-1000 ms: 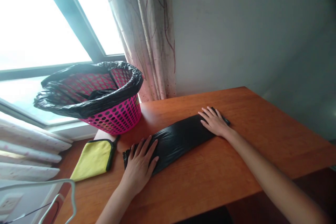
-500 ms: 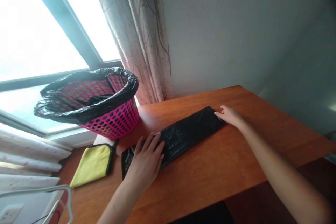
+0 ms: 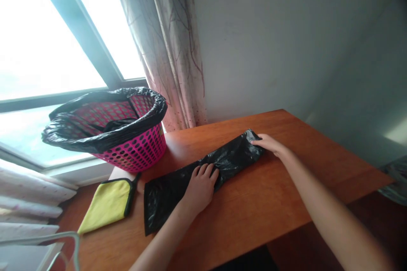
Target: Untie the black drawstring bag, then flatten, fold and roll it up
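Note:
A flattened black plastic bag (image 3: 178,184) lies in a long strip across the wooden table (image 3: 254,216). My left hand (image 3: 200,186) rests on the middle of the strip with fingers curled down, bunching the plastic. My right hand (image 3: 269,144) pinches the bag's far right end, which is crumpled and lifted a little. The bag's left end lies flat and spread on the table.
A pink perforated basket (image 3: 133,148) lined with a black bag (image 3: 95,135) stands at the back left by the window. A yellow cloth (image 3: 106,205) with dark trim lies left of the strip. A patterned curtain (image 3: 171,46) hangs behind. A metal frame (image 3: 60,245) shows at bottom left.
My left hand slid right along the bag from its left end to its middle and curled. My right hand moved to the far end and gathered it; the strip has wrinkled.

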A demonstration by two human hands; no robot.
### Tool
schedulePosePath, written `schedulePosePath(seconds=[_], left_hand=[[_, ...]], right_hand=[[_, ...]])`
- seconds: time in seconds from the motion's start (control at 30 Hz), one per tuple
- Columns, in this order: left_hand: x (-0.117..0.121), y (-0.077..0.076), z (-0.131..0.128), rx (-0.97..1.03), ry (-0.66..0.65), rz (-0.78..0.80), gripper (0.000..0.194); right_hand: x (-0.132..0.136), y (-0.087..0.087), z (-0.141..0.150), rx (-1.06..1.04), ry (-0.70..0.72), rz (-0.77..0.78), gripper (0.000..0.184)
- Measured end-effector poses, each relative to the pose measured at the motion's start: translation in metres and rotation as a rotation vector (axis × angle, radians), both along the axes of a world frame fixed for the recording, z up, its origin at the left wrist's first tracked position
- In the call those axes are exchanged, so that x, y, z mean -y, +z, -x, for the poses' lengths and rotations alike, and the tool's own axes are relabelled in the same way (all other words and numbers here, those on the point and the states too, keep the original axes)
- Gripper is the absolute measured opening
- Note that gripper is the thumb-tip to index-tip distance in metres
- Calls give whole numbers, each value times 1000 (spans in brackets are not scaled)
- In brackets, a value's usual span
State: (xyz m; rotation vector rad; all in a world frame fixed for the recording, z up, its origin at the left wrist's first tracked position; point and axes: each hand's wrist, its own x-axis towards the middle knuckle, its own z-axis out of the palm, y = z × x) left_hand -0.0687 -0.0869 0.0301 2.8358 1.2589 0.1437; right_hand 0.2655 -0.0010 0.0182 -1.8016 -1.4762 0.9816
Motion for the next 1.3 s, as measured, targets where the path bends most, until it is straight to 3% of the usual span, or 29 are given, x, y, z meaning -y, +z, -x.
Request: schedulePosePath(seconds=[0.13, 0.23, 0.37, 0.5, 0.67, 0.8, 0.97, 1.1, 1.3], left_hand=[[-1, 3, -2, 13, -5, 5, 46], [-2, 8, -6, 49, -5, -7, 46], [3, 16, -3, 108, -8, -44, 46], [14, 20, 18, 133, 16, -44, 38], [34, 9, 52, 150, 84, -47, 36], [45, -2, 58, 167, 85, -29, 38], [46, -6, 50, 175, 109, 2, 40], [46, -13, 49, 218, 133, 39, 36], [48, -21, 56, 276, 46, 3, 35]], right_hand=[[-1, 18, 4, -127, -16, -90, 31], [-11, 39, 2, -91, -25, -210, 30], [-31, 82, -5, 331, 7, -325, 21], [-44, 130, 4, 787, 7, -403, 20], [-27, 162, 50, 977, 46, -470, 22], [18, 163, 105, 895, 148, -635, 21], [98, 150, 181, 788, 307, -804, 25], [141, 118, 228, 760, 356, -740, 22], [152, 62, 253, 656, 335, -637, 24]])
